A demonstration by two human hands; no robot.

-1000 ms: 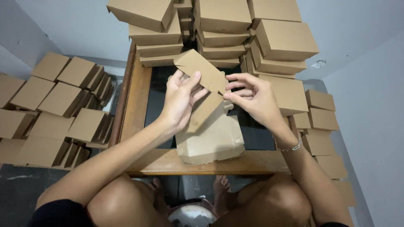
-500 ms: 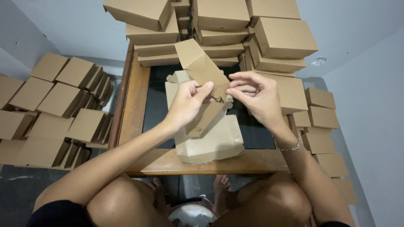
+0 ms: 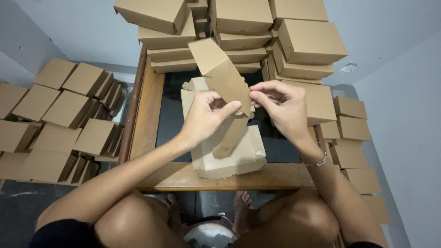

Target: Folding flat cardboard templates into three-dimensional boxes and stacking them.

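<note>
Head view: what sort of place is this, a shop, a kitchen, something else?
Probably a small home workshop for folding cardboard boxes. Both hands, left hand and right hand, hold a flat brown carton blank over a low wooden table; folded boxes are stacked behind, more cover the floor.

- Blank (image 3: 220,73), pinched between thumbs and fingers of both hands: plain kraft brown, no print.
- Stack of blanks (image 3: 229,156) under the fingers: same tan, duller in shadow.
- Boxes (image 3: 308,41) beyond the fingertips: uniform brown.
- Table (image 3: 147,119): reddish-brown wood rim, black top below the fingers.
- Bracelet (image 3: 317,160) behind the right fingers: silver.
- Walls (image 3: 82,32): pale grey.
</note>
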